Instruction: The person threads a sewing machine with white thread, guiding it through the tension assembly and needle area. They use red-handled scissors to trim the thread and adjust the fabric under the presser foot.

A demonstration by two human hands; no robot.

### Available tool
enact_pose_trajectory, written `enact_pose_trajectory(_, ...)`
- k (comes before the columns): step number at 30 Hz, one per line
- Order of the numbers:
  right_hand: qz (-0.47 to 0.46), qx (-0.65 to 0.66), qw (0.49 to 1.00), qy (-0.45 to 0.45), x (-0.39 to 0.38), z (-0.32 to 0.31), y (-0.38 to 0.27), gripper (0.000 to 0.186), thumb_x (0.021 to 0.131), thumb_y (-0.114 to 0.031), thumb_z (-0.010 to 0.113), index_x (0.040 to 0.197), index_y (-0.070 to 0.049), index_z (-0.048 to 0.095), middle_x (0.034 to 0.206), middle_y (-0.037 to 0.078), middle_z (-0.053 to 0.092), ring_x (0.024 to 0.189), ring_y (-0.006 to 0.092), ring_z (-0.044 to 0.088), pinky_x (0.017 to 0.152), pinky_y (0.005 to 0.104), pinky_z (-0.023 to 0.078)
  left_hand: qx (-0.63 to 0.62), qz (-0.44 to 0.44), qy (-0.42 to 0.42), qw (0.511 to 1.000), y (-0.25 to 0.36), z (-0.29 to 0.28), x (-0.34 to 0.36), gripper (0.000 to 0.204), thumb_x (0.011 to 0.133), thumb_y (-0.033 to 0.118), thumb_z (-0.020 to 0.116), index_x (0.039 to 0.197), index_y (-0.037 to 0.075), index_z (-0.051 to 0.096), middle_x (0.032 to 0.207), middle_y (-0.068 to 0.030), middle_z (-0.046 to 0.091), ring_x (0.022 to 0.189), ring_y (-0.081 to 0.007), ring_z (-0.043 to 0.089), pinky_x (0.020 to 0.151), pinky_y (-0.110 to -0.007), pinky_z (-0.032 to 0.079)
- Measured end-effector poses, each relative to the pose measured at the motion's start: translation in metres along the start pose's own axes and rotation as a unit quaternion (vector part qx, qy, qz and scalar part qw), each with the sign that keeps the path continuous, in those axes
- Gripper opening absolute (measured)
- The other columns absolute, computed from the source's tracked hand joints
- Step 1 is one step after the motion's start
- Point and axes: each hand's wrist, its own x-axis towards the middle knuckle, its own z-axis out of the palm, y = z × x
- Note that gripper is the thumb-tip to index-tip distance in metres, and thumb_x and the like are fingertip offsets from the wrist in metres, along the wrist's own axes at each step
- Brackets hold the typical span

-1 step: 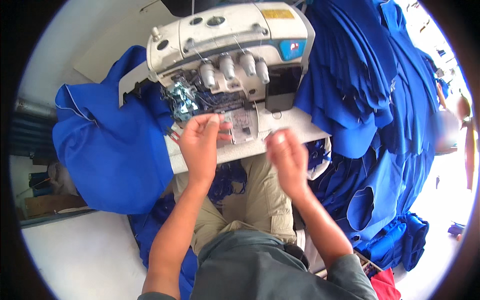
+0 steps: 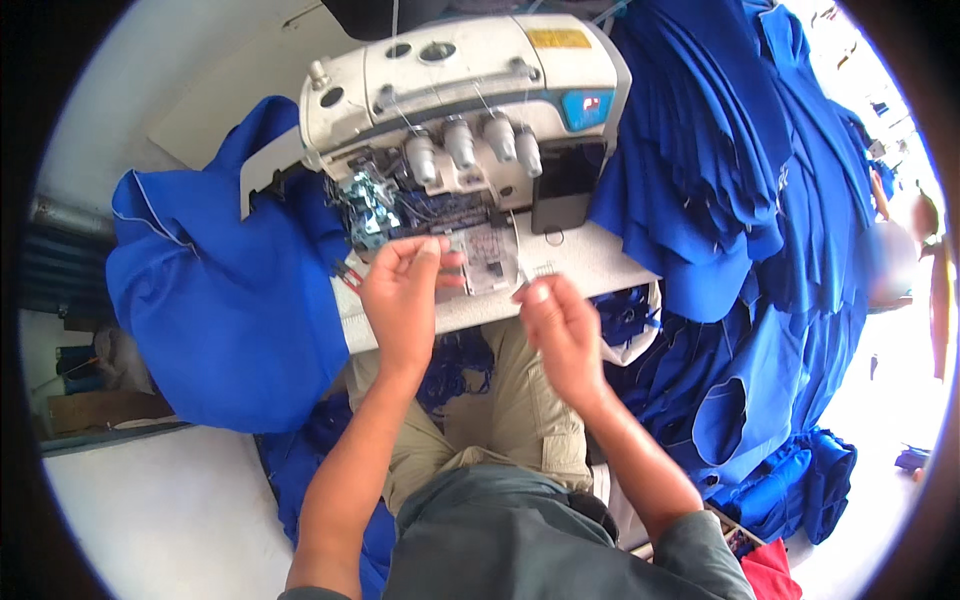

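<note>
An overlock sewing machine (image 2: 460, 75) stands in front of me, with its front cover swung open. Inside show the metal looper parts (image 2: 375, 205), and several grey tension knobs (image 2: 460, 143) line its face. My left hand (image 2: 400, 290) is just before the open lower part, thumb and forefinger pinched, the other fingers loosely bent. To its right, my right hand (image 2: 562, 325) is closed in a pinch over the table's front edge, slightly blurred. Whatever either pinch holds is too small to make out. Small red-handled snippers (image 2: 347, 274) lie beside my left hand.
Blue fabric (image 2: 225, 300) drapes over the left side of the table. Stacked blue cut pieces (image 2: 700, 150) hang at the right. The white sewing table (image 2: 590, 255) bears the machine. A white-rimmed bag of blue scraps (image 2: 650, 335) hangs under its right edge.
My right hand has shifted slightly left and down, nearer my left hand. My left hand keeps its pinch by the machine. The whole view has moved a little.
</note>
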Motion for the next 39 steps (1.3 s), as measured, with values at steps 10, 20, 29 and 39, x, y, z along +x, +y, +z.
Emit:
enact_pose_trajectory(10,0.052,-0.015,0.998,-0.033,0.019,0.045,0.002,0.02,0.106,-0.013,0.058,0.12,0.0,0.059,0.092,0.002,0.067,0.066,0.0031,0.052,0.057,0.0202,0.043,-0.038,-0.006,-0.046,0.998,-0.001,-0.016,-0.003,0.01,0.103,0.005,0.06,0.101,-0.004,0.061,0.105,-0.0174,0.071,0.091,-0.023,0.074,0.078,-0.035,0.064)
enact_pose_trajectory(20,0.09,0.014,0.995,-0.034,0.028,0.057,-0.001,0.019,0.105,-0.013,0.058,0.119,0.0,0.057,0.097,0.005,0.068,0.062,0.0048,0.055,0.053,0.0207,0.042,-0.08,-0.027,-0.061,0.995,-0.001,-0.026,-0.002,0.003,0.102,-0.004,0.055,0.099,-0.004,0.057,0.1,-0.0153,0.069,0.09,-0.0216,0.073,0.082,-0.035,0.064)
enact_pose_trajectory(29,0.079,0.002,0.995,-0.054,0.033,0.056,-0.001,0.017,0.105,-0.01,0.059,0.117,0.002,0.059,0.094,0.005,0.068,0.061,0.0044,0.054,0.052,0.0204,0.041,-0.07,0.002,-0.058,0.996,-0.009,-0.03,0.002,0.004,0.101,-0.003,0.056,0.097,-0.003,0.057,0.097,-0.0152,0.07,0.086,-0.0229,0.074,0.078,-0.036,0.064)
enact_pose_trajectory(39,0.102,0.016,0.994,-0.043,0.026,0.052,-0.005,0.02,0.104,-0.011,0.061,0.119,0.001,0.059,0.093,0.004,0.068,0.064,0.0043,0.056,0.055,0.0205,0.044,-0.079,-0.015,-0.05,0.995,-0.006,-0.029,-0.001,0.006,0.102,0.001,0.057,0.098,-0.003,0.059,0.101,-0.0163,0.071,0.086,-0.0231,0.074,0.076,-0.036,0.064)
